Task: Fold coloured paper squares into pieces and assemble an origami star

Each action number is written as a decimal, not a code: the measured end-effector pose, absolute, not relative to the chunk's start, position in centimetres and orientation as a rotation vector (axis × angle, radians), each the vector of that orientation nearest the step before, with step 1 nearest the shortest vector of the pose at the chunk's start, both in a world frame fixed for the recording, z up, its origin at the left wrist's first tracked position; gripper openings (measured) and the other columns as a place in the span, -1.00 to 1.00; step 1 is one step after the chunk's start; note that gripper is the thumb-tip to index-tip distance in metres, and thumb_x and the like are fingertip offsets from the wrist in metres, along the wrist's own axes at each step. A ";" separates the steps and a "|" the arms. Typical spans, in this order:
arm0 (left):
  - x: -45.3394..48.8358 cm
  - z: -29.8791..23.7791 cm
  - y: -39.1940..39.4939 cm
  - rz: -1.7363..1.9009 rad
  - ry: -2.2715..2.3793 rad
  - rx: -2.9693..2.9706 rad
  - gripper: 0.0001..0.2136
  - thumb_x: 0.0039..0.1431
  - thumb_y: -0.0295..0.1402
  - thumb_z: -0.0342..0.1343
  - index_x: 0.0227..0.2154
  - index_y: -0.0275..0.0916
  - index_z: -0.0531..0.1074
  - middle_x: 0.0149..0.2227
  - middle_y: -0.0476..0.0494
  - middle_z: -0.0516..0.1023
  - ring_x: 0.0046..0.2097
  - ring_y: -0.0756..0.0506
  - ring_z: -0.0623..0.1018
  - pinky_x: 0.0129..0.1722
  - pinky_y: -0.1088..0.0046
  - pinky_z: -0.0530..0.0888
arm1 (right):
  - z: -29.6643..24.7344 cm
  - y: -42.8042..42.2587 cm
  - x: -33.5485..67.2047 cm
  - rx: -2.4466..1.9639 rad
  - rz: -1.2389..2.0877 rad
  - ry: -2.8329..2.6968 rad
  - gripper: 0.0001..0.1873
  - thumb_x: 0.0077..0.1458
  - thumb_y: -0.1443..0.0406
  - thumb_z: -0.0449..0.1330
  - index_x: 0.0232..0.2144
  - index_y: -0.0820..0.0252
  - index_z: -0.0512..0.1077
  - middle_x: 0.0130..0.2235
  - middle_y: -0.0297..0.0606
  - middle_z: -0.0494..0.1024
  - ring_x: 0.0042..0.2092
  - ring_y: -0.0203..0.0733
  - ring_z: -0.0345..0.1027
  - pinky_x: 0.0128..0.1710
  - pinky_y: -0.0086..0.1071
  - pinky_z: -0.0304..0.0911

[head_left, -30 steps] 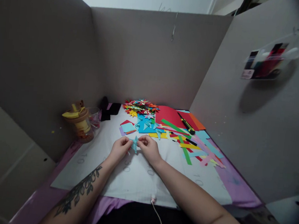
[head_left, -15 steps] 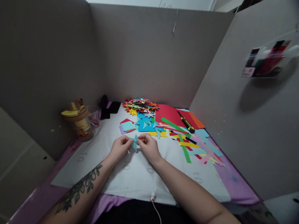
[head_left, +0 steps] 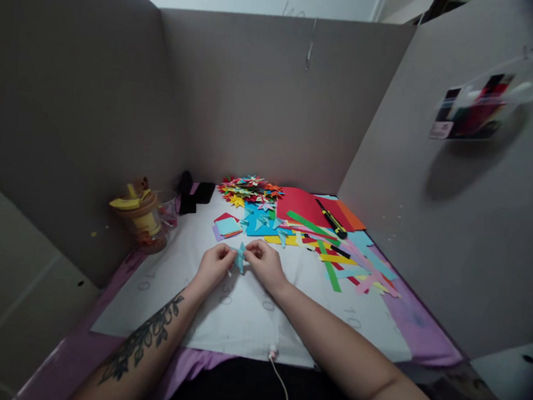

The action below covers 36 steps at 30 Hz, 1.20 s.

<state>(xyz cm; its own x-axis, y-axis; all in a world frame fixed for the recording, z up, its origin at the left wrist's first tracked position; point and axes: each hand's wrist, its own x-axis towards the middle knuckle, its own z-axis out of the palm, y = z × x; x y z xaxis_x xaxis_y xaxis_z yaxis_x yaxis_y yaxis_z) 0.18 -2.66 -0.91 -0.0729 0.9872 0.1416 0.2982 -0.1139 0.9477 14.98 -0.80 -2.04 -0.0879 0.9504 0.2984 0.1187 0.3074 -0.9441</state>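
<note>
Blue folded paper (head_left: 240,260) pinched in grip of left hand (head_left: 214,264), right hand (head_left: 267,265); white sheet (head_left: 245,324) over purple cloth (head_left: 425,338); grey partitions (head_left: 266,105).

Left forearm (head_left: 167,319) and right forearm (head_left: 329,335), both bare, converging from the lower corners; the left bears a dark leafy tattoo (head_left: 144,339). Left hand (head_left: 213,263) and right hand (head_left: 267,264) face each other, slightly apart, fingers curled, each thumb and fingertips drawn together in a pinch.
</note>
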 end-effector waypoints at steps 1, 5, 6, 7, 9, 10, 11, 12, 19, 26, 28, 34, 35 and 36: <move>0.2 -0.9 -2.7 1.225 1.430 1.471 -0.76 -0.02 -0.23 0.09 -0.65 -0.25 0.27 -0.70 0.06 0.28 -0.66 0.07 0.28 -0.68 0.58 0.20 | -2.0 -0.9 14.9 -1.032 0.975 -1.476 -0.92 -0.08 0.31 0.16 -0.43 0.20 0.38 -0.49 -0.37 0.46 -0.44 -0.26 0.38 -0.43 -0.41 0.27; 0.4 -0.7 -2.9 1.243 1.417 1.421 -0.77 -0.02 -0.23 0.09 -0.62 -0.25 0.26 -0.68 0.06 0.28 -0.66 0.07 0.28 -0.69 0.59 0.23 | -1.9 -1.1 14.7 -1.040 1.011 -1.451 -0.86 -0.10 0.31 0.18 -0.39 0.18 0.36 -0.53 -0.41 0.43 -0.50 -0.29 0.34 -0.48 -0.44 0.23; 0.5 -0.7 -3.0 1.244 1.413 1.412 -0.77 -0.02 -0.22 0.09 -0.62 -0.25 0.26 -0.68 0.06 0.28 -0.66 0.07 0.28 -0.69 0.59 0.24 | -1.8 -1.2 14.7 -1.046 1.008 -1.450 -0.85 -0.10 0.31 0.18 -0.38 0.17 0.35 -0.54 -0.43 0.42 -0.52 -0.30 0.32 -0.50 -0.45 0.22; 0.5 -0.7 -3.0 1.242 1.407 1.406 -0.76 -0.02 -0.22 0.09 -0.62 -0.25 0.26 -0.68 0.06 0.29 -0.66 0.07 0.28 -0.69 0.59 0.25 | -1.8 -1.2 14.6 -1.051 1.003 -1.449 -0.84 -0.10 0.31 0.18 -0.37 0.17 0.34 -0.56 -0.44 0.41 -0.53 -0.31 0.30 -0.52 -0.46 0.20; 0.6 -0.8 -3.0 1.243 1.394 1.395 -0.76 -0.02 -0.22 0.10 -0.61 -0.26 0.27 -0.67 0.06 0.29 -0.66 0.08 0.28 -0.68 0.59 0.25 | -1.8 -1.2 14.6 -1.059 1.000 -1.439 -0.85 -0.11 0.32 0.18 -0.38 0.17 0.33 -0.58 -0.46 0.38 -0.56 -0.33 0.27 -0.55 -0.48 0.17; 0.6 -0.9 -3.0 1.251 1.382 1.389 -0.78 -0.03 -0.22 0.12 -0.59 -0.26 0.29 -0.65 0.05 0.30 -0.64 0.07 0.30 -0.68 0.59 0.26 | -1.8 -1.1 14.6 -1.059 1.008 -1.432 -0.86 -0.11 0.32 0.17 -0.39 0.17 0.33 -0.58 -0.46 0.37 -0.57 -0.34 0.25 -0.56 -0.48 0.16; 0.6 -1.0 -2.9 1.264 1.364 1.383 -0.80 -0.05 -0.23 0.14 -0.54 -0.26 0.32 -0.62 0.05 0.32 -0.62 0.06 0.32 -0.67 0.59 0.28 | -1.9 -1.1 14.6 -1.055 1.020 -1.424 -0.86 -0.11 0.32 0.17 -0.40 0.17 0.32 -0.59 -0.47 0.37 -0.58 -0.35 0.24 -0.57 -0.49 0.15; 0.6 -1.2 -2.8 1.280 1.338 1.377 -0.80 -0.07 -0.24 0.17 -0.47 -0.26 0.35 -0.59 0.04 0.34 -0.59 0.05 0.35 -0.65 0.59 0.30 | -1.9 -1.1 14.6 -1.046 1.032 -1.418 -0.87 -0.11 0.33 0.17 -0.40 0.17 0.32 -0.59 -0.47 0.37 -0.58 -0.35 0.24 -0.58 -0.49 0.15; 0.1 -2.0 -2.1 1.272 1.288 1.363 -0.80 -0.05 -0.25 0.18 -0.44 -0.29 0.41 -0.61 0.01 0.38 -0.61 0.06 0.36 -0.63 0.58 0.29 | -2.0 -1.2 14.5 -0.992 1.082 -1.438 -0.87 -0.11 0.30 0.17 -0.41 0.19 0.34 -0.54 -0.42 0.38 -0.53 -0.32 0.29 -0.54 -0.48 0.19; 0.0 -1.7 -2.1 1.296 1.258 1.254 -0.80 -0.08 -0.27 0.19 -0.41 -0.28 0.38 -0.63 0.06 0.36 -0.63 0.07 0.33 -0.64 0.59 0.28 | -2.1 -0.9 14.7 -0.992 1.066 -1.419 -0.93 -0.11 0.33 0.14 -0.46 0.19 0.36 -0.50 -0.39 0.41 -0.45 -0.28 0.37 -0.46 -0.45 0.25; 0.1 -1.6 -2.2 1.336 1.246 1.263 -0.79 -0.07 -0.30 0.19 -0.35 -0.24 0.36 -0.64 0.10 0.32 -0.63 0.08 0.31 -0.65 0.60 0.26 | -2.0 -0.9 14.8 -0.994 1.071 -1.423 -0.94 -0.12 0.34 0.14 -0.47 0.19 0.36 -0.52 -0.40 0.41 -0.46 -0.29 0.36 -0.46 -0.46 0.24; 0.2 -1.4 -2.3 1.358 1.217 1.332 -0.85 -0.05 -0.32 0.17 -0.45 -0.24 0.33 -0.61 0.09 0.32 -0.62 0.09 0.30 -0.65 0.61 0.26 | -1.9 -1.1 14.7 -0.993 1.101 -1.413 -0.93 -0.14 0.34 0.16 -0.47 0.20 0.37 -0.53 -0.40 0.41 -0.47 -0.29 0.36 -0.46 -0.45 0.26; 0.1 -1.4 -2.3 1.349 1.220 1.321 -0.85 -0.05 -0.32 0.17 -0.46 -0.24 0.33 -0.62 0.09 0.31 -0.62 0.09 0.30 -0.65 0.61 0.26 | -1.9 -1.0 14.7 -1.000 1.092 -1.418 -0.92 -0.14 0.34 0.16 -0.47 0.20 0.37 -0.53 -0.40 0.42 -0.47 -0.28 0.37 -0.45 -0.44 0.27; 0.1 -1.4 -2.3 1.341 1.224 1.306 -0.85 -0.05 -0.31 0.17 -0.46 -0.24 0.33 -0.62 0.09 0.32 -0.63 0.09 0.30 -0.65 0.60 0.26 | -2.0 -1.0 14.7 -1.007 1.078 -1.427 -0.92 -0.14 0.34 0.16 -0.47 0.20 0.37 -0.53 -0.39 0.42 -0.47 -0.28 0.37 -0.45 -0.44 0.27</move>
